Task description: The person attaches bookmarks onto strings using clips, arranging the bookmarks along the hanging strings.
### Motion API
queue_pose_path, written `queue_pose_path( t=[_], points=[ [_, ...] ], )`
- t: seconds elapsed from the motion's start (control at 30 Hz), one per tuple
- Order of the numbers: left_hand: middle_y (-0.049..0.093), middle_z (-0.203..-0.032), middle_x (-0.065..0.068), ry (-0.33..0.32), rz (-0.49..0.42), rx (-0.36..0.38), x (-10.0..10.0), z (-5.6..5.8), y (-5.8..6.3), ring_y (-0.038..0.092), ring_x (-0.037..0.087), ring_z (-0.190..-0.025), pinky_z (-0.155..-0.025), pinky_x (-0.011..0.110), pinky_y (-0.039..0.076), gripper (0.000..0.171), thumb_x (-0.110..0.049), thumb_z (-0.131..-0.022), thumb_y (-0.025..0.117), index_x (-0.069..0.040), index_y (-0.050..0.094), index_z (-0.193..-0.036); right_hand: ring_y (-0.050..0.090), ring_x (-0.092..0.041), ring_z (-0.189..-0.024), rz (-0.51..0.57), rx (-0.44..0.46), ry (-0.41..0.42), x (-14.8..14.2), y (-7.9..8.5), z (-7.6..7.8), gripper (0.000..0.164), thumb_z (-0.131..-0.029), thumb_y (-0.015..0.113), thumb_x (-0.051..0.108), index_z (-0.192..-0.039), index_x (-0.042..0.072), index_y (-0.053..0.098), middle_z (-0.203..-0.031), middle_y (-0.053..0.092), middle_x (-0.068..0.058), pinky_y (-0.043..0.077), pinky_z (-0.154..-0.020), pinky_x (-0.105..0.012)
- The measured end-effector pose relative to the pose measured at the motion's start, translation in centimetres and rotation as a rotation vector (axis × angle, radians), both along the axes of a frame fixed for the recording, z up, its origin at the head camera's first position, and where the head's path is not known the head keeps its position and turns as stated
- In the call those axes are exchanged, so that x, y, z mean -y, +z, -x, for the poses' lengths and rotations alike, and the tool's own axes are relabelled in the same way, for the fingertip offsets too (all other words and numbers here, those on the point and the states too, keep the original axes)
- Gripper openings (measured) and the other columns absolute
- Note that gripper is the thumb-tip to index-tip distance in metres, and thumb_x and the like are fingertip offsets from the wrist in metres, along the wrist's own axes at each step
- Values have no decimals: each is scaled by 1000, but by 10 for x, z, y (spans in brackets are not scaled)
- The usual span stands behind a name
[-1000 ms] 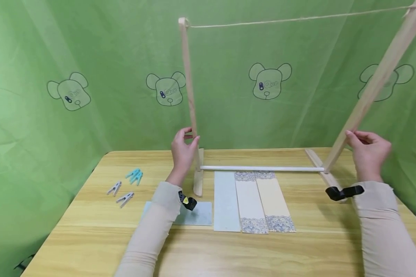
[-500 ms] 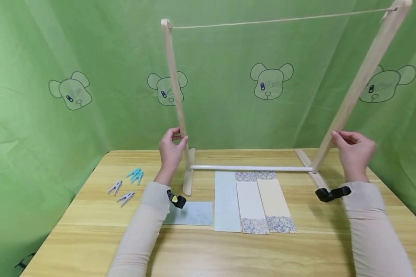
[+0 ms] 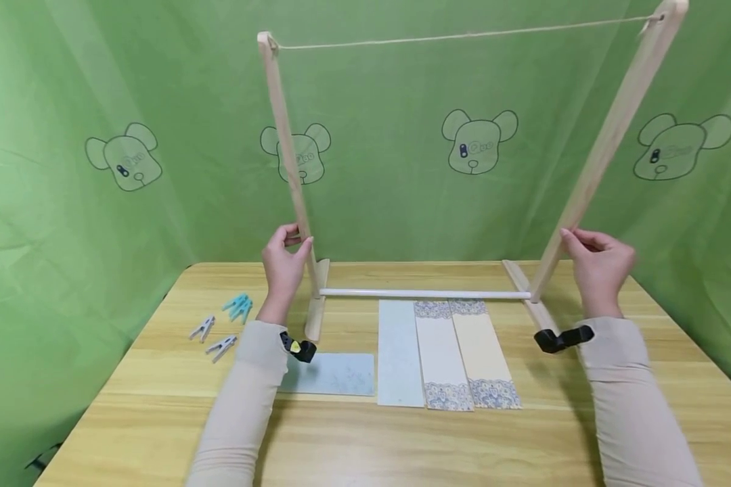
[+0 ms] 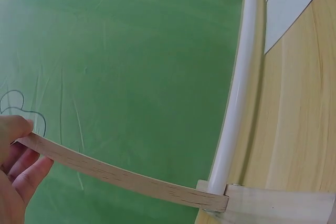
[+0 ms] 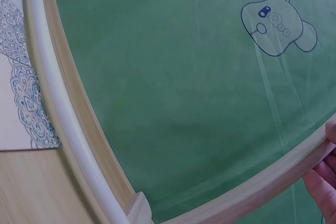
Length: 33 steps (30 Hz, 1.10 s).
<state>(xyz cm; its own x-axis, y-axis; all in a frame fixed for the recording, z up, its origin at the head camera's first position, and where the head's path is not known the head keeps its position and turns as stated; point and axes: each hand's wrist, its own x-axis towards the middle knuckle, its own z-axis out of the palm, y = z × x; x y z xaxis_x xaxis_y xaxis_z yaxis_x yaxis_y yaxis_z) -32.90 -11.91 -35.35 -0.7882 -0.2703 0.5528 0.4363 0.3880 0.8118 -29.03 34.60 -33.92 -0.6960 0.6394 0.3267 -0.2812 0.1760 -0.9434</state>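
A wooden rack stands at the back of the table, its two posts joined low down by a white rod [image 3: 426, 293] and at the top by a string [image 3: 463, 35]. My left hand [image 3: 285, 267] pinches the left post [image 3: 288, 149] in its lower half, thumb on the near side. On the other side, my right hand [image 3: 603, 267] pinches the right post [image 3: 609, 135] at a like height. Both grips show in the wrist views, where the left hand [image 4: 21, 166] and right hand [image 5: 323, 177] hold the wood at the frame's edge.
Before the rod lie a pale blue strip [image 3: 399, 355], a white patterned strip [image 3: 443, 352] and a cream patterned strip [image 3: 480, 345]. A blue-grey strip [image 3: 341, 374] lies crosswise, partly under the left wrist. Teal clothespins [image 3: 237, 306] and grey clothespins [image 3: 221, 348] lie at left. Green cloth [image 3: 390, 189] hangs behind.
Both hands have moved to the left, carrying the whole rack sideways along the back of the table. The strips and clothespins have stayed in place.
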Motion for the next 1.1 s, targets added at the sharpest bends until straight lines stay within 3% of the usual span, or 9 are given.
queue_pose_path(
  t=[0.27,0.53,0.9,1.1],
  points=[
    [67,-105,13,28,-4,14,13,0,-1,64,21,-91,-69,25,58,27,-5,-82,70,0,62,-108,60,7,-62,-123,30,-19,12,-3,3,18,-77,78,18,-92,10,74,-64,62,26,48,-55,-6],
    [67,-105,13,47,0,21,25,1,-2,63,22,-92,-67,23,57,26,-4,-84,69,0,62,-109,59,7,-61,-157,22,-19,25,-3,6,17,-76,79,19,-91,11,74,-63,60,28,48,-57,-6],
    [66,-106,15,52,5,26,41,2,0,63,22,-94,-69,22,57,28,-3,-84,68,2,60,-110,58,8,-60,-202,-22,-4,40,-3,11,29,-77,78,14,-97,-6,69,-62,57,31,49,-56,-6],
    [66,-106,15,53,22,13,46,4,-1,63,23,-94,-69,22,57,27,-3,-84,68,2,60,-110,59,7,-61,-194,-25,9,44,-3,12,31,-78,78,14,-98,-8,69,-63,58,30,49,-58,-6]
  ],
)
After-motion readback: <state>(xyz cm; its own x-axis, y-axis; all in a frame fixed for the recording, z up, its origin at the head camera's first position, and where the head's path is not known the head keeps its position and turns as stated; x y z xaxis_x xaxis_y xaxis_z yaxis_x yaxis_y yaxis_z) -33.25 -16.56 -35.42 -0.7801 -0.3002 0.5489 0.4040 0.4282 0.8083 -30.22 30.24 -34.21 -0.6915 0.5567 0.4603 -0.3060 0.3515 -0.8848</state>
